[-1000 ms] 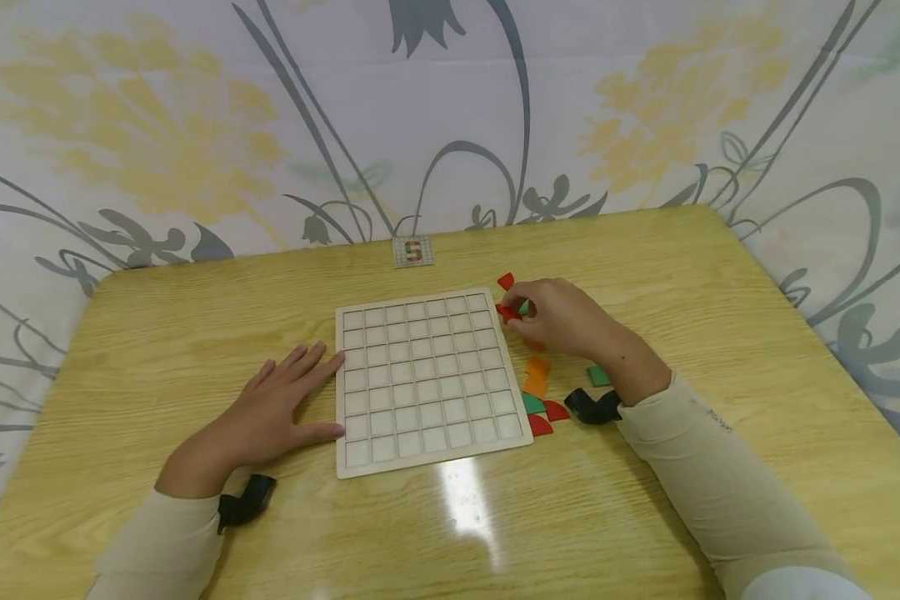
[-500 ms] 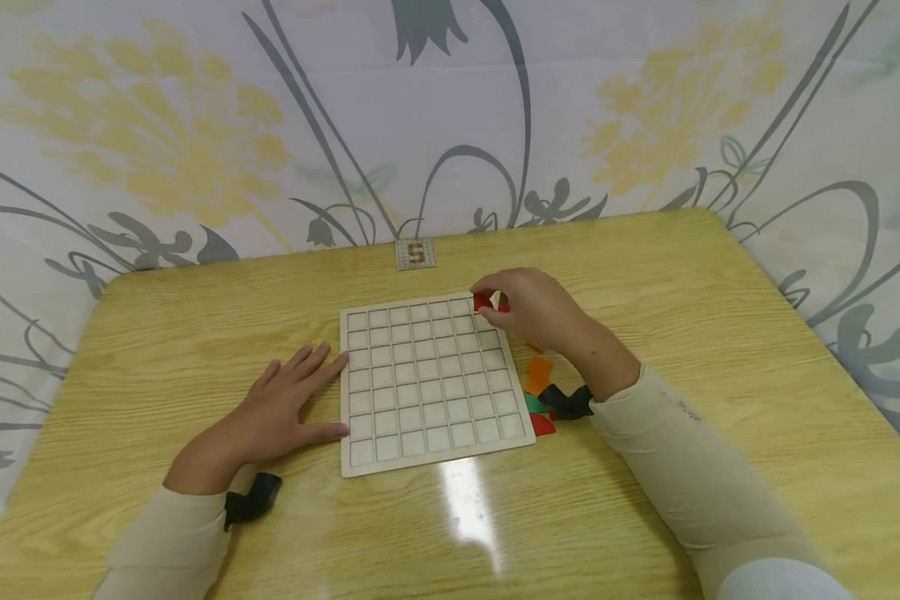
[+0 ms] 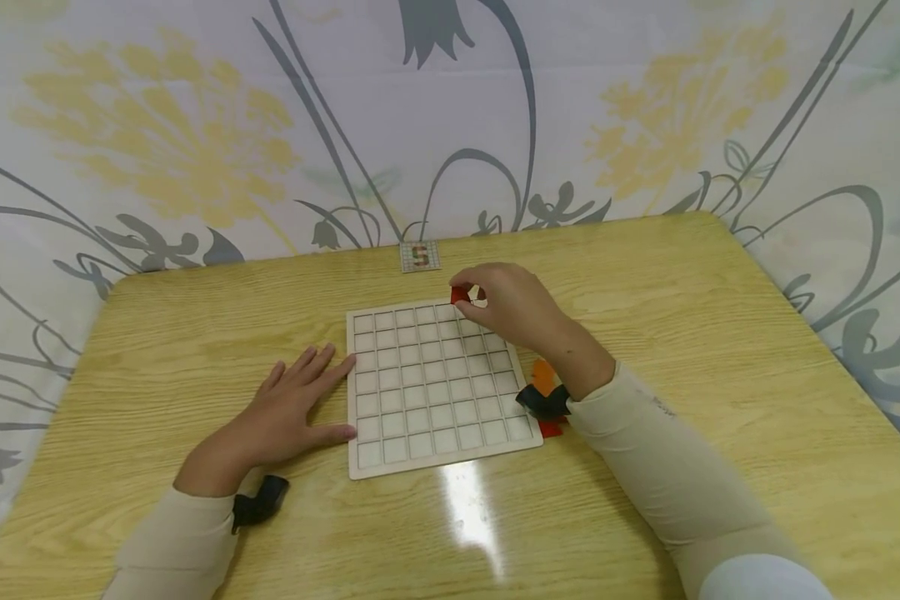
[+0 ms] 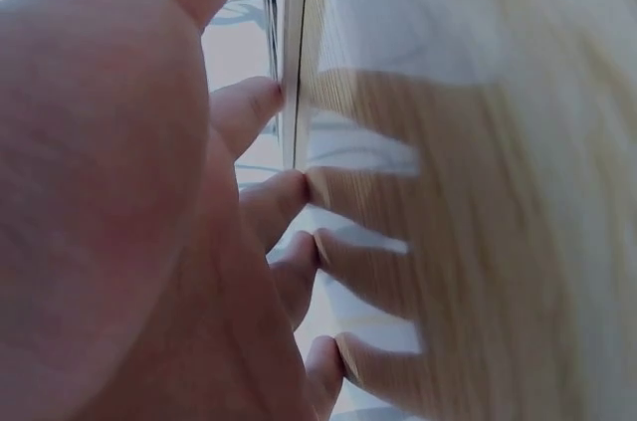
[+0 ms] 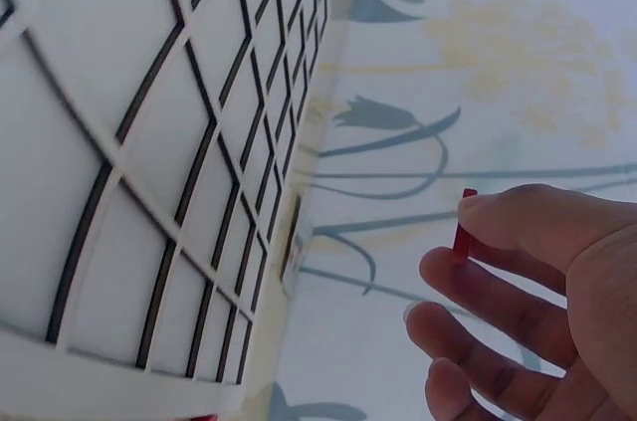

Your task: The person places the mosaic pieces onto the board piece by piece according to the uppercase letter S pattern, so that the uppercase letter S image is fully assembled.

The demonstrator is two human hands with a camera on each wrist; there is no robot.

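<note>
Near the far edge of the board [image 3: 435, 387] | red piece [image 3: 459, 295] pinched at tips of right grip [image 3: 508, 305] | left grip [image 3: 288, 421] spread

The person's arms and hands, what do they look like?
The left sleeve and right sleeve are beige and end near the wrists. The right one has small dark marks near its cuff and something white higher up. A black, curved piece sits at each wrist. The left hand and right hand wear no gloves.
</note>
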